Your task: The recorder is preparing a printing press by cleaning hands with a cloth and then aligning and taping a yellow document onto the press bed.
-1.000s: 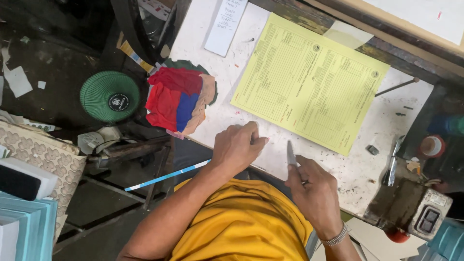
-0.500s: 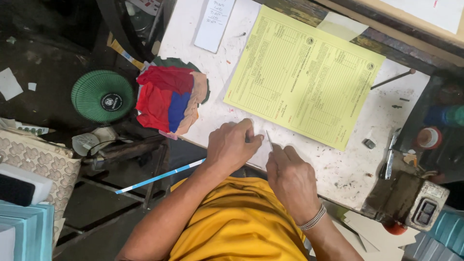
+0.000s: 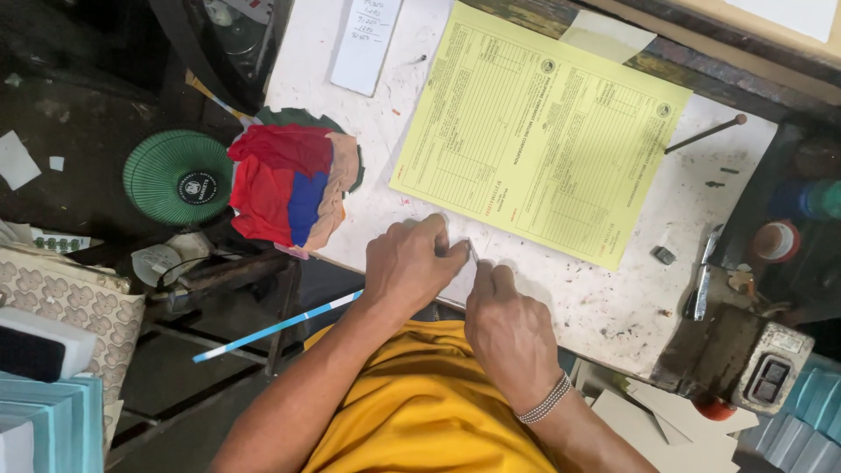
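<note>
My left hand [image 3: 412, 263] presses its curled fingers down on a small white sheet [image 3: 460, 285] at the front edge of the white worktable [image 3: 613, 298]. Close beside it on the right, my right hand [image 3: 508, 324] grips a thin metal blade [image 3: 473, 252]. The blade's tip meets the sheet right at my left fingertips, and the two hands almost touch. Most of the blade is hidden inside my right fist. A large yellow printed form [image 3: 543, 131] lies just beyond the hands.
A pile of red, blue and tan cloth [image 3: 285, 184] hangs over the table's left edge, next to a green round ribbed lid [image 3: 178, 175]. A white slip [image 3: 366, 44], a thin rod [image 3: 705, 133], a metal switch box [image 3: 745, 363] and a blue-white stick [image 3: 276, 327] are nearby.
My right hand has moved left with the blade until it sits against my left fingertips. The left hand has stayed pressed on the sheet.
</note>
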